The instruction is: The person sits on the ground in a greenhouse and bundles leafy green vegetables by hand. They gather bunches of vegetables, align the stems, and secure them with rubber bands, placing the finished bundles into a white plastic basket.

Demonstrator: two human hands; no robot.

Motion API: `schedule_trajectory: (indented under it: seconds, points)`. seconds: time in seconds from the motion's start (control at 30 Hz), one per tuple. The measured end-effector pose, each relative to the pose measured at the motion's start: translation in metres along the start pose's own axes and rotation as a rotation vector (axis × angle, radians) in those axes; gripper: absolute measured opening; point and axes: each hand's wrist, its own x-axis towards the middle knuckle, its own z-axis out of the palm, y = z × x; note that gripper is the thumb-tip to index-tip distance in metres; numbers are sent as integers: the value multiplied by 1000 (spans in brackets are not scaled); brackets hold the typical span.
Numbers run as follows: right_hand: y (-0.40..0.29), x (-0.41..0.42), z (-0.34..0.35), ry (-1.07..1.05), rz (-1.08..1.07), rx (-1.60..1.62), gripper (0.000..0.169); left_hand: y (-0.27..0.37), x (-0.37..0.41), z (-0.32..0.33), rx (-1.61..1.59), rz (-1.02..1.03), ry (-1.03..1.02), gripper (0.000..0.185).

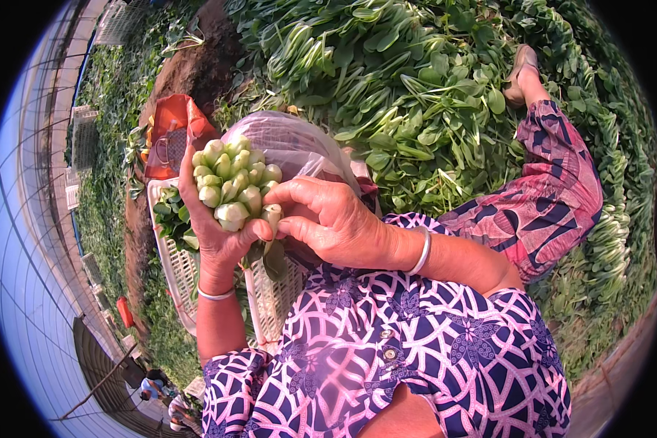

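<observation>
In my left hand (211,241) is a bunch of leafy greens, its pale cut stem ends (232,183) facing up towards me. The fingers wrap its far left side and the thumb lies along its near edge. Thumb and forefinger of my right hand (328,222) pinch at a single thin stem (272,214) on the bunch's right side. Dark leaves (275,260) hang below that stem. Most of the bunch's leaves are hidden behind my hands. Beneath them stands a white plastic crate (167,246) with greens (172,216) inside.
Cut greens (410,109) lie in heaps ahead and to the right, near my leg (547,191). A clear plastic bag (290,137) and a red bag (169,131) sit beyond the crate. More crates (84,137) line the far left. People (153,386) are at lower left.
</observation>
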Motion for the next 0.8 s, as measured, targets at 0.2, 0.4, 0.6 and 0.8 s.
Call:
schedule_trajectory:
  seconds: [0.2, 0.4, 0.6, 0.8]
  points:
    - [5, 1, 11, 98, 84, 171, 18, 2, -3, -1, -30, 10, -57, 149]
    - [-1, 15, 2, -3, -91, -115, 14, -14, -13, -9, 149, 50, 64, 134]
    - [29, 42, -52, 106, 327, 73, 9, -2, -14, -6, 404, 93, 76, 123]
    - [148, 109, -142, 456, 410, -135, 11, -4, -16, -1, 401, 51, 105, 128]
